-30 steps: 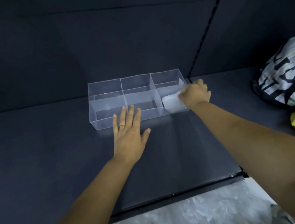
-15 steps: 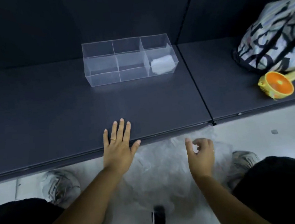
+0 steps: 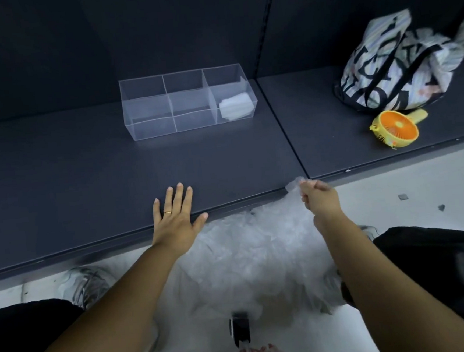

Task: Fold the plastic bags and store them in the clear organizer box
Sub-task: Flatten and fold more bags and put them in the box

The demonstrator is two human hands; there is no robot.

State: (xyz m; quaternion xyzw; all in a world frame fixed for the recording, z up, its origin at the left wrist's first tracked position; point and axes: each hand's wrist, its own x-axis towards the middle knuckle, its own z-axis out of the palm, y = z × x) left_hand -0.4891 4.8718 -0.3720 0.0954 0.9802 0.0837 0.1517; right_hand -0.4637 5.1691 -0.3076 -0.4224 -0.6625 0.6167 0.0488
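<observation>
Pinching the top of a clear plastic bag (image 3: 295, 185) with the right hand (image 3: 321, 200), fingers (image 3: 308, 191) curled tight around the crumpled film, right at the front edge of the dark worktop (image 3: 85, 174). Trailing down from those fingers into a loose pile of plastic bags (image 3: 245, 247) on the pale floor (image 3: 394, 189), between the knees. Lying flat on the worktop's near edge with the left hand (image 3: 177, 220), palm down, fingers (image 3: 180, 197) straight and spread, holding nothing, a ring (image 3: 167, 212) on one of them. Well beyond the left fingers and slightly to their right, the clear organizer box (image 3: 188, 101), touched by neither hand, with one folded bag (image 3: 236, 106) inside its right-end compartment. Far beyond the right fingers and off to their right, a patterned tote bag (image 3: 392, 69) and, just in front of it, a yellow-and-orange handheld fan (image 3: 396, 132) lying on the worktop.
</observation>
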